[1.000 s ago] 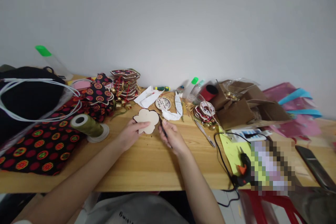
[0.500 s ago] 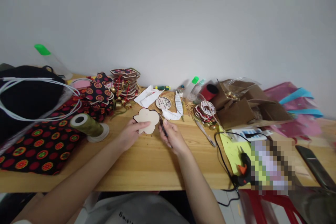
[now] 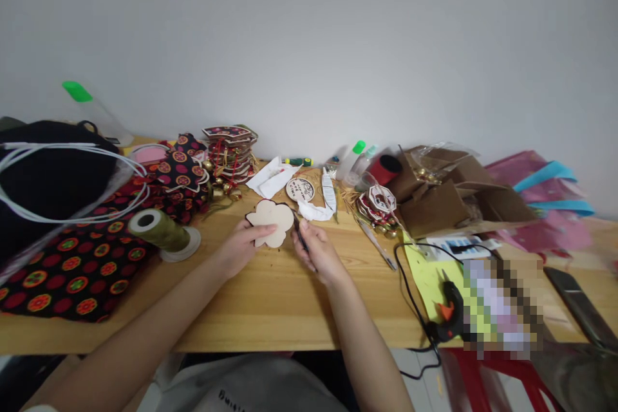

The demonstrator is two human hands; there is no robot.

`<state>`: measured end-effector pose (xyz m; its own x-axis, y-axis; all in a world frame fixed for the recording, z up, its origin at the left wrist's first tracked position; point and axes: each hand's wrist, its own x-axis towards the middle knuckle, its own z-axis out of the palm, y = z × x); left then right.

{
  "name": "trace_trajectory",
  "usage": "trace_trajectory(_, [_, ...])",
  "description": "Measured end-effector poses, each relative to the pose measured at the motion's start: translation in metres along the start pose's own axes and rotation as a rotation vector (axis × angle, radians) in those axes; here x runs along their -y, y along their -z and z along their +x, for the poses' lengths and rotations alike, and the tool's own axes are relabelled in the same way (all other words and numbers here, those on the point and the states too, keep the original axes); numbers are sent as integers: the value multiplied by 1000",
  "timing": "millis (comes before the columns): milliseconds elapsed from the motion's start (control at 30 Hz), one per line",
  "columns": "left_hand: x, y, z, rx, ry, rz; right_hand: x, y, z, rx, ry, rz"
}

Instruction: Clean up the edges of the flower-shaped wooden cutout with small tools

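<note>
A pale flower-shaped wooden piece [image 3: 271, 217] with dark fabric at its edge is pinched in my left hand [image 3: 241, 248], thumb lying across its face. My right hand [image 3: 313, 250] is closed round a slim black tool [image 3: 300, 237], whose exact kind I cannot make out. The tool's tip is at the right edge of the flower piece; whether it touches is too small to tell. Beyond my hands lie a round wooden disc [image 3: 300, 190] with dark writing and a crumpled white paper [image 3: 316, 211].
On the left are a green ribbon spool [image 3: 168, 235] and dark patterned fabric [image 3: 82, 270]. A stack of ornaments [image 3: 230, 154] stands at the back. To the right are a glue gun [image 3: 450, 309] with its black cord, a cardboard box [image 3: 434, 209] and a pen-like tool [image 3: 377, 244].
</note>
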<state>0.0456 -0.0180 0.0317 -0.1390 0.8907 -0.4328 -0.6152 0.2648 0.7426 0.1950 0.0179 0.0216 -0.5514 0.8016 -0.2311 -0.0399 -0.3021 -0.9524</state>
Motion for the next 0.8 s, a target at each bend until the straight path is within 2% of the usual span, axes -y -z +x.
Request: trace_trajectory(800, [-1, -1, -1, -19, 6, -31, 1, 1, 1, 15, -1, 24])
